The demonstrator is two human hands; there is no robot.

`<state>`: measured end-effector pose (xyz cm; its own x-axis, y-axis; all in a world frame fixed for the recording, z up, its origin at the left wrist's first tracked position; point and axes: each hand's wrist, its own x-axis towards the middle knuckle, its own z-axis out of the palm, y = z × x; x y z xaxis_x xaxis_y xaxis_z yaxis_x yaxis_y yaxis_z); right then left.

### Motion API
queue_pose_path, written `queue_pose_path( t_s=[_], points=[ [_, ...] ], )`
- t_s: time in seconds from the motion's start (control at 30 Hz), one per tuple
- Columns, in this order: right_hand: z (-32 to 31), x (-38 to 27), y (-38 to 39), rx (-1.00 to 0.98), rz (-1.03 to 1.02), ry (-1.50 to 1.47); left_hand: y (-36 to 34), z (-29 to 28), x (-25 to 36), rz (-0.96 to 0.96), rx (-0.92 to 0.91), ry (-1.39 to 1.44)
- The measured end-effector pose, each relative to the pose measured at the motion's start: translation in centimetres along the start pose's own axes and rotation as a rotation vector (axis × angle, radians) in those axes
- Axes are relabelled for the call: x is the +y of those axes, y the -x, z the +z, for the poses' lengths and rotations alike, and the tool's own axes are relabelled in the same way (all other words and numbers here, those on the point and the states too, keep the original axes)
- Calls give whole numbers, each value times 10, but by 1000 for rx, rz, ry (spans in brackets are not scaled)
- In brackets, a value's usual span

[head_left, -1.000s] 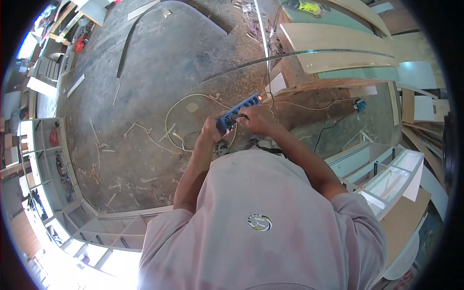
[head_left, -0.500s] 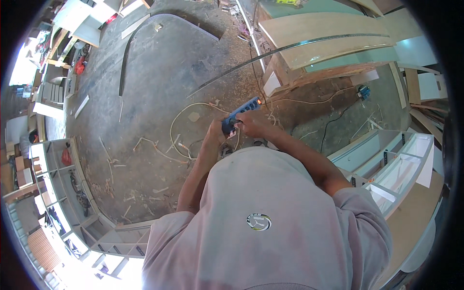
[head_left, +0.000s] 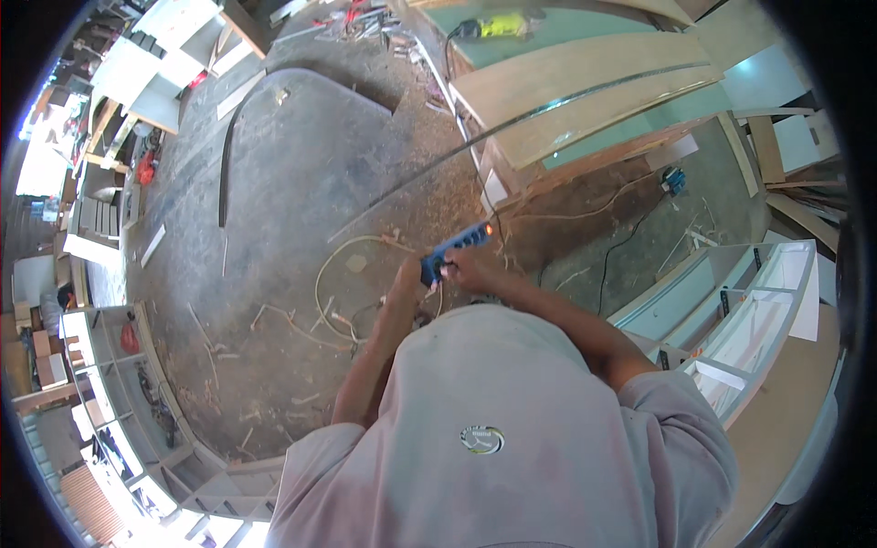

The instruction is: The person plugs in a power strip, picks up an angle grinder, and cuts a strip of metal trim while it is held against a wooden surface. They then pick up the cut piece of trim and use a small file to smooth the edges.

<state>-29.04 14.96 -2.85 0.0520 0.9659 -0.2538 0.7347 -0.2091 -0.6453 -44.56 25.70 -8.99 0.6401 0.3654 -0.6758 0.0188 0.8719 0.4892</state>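
A blue power strip (head_left: 468, 239) with dark sockets and a glowing orange light at its far end is held over the floor in front of me. My left hand (head_left: 410, 270) is closed around its near end. Against the strip's near part, the fingers of my right hand (head_left: 471, 271) are pinched on what looks like a small dark plug (head_left: 448, 268), mostly hidden by the fingers. Below the strip, a pale cable (head_left: 319, 285) lies in a wide loop on the ground.
A wooden panel structure (head_left: 585, 96) stands at the far right with a yellow-green power tool (head_left: 493, 26) on it. A blue tool (head_left: 673, 180) with a cord rests on the floor. White framed shelving (head_left: 744, 338) is at right, more framework (head_left: 174, 438) at left. Offcuts litter the concrete.
The view has tilted, so the scene sits differently in it. Both hands stay at the power strip, the left still holding its near end and the right still pinched against it.
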Motion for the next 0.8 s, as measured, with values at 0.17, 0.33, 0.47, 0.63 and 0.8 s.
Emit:
queue_pose_path(
  t_s=[0.17,0.33,0.47,0.63,0.8],
  points=[
    [-7,13,4,138,-72,-58,-13,38,-3,-30,158,-84],
    [-28,23,1,32,-31,-107,-28,33,-1,-57,4,-175],
    [-40,59,-3,-36,119,-21,-54,65,-9,-145,133,-215],
    [-60,90,-7,89,151,-109,-110,16,-29,-92,219,-201],
    [-133,110,-30,449,238,-480,-146,7,-2,-72,52,-152]
  ],
)
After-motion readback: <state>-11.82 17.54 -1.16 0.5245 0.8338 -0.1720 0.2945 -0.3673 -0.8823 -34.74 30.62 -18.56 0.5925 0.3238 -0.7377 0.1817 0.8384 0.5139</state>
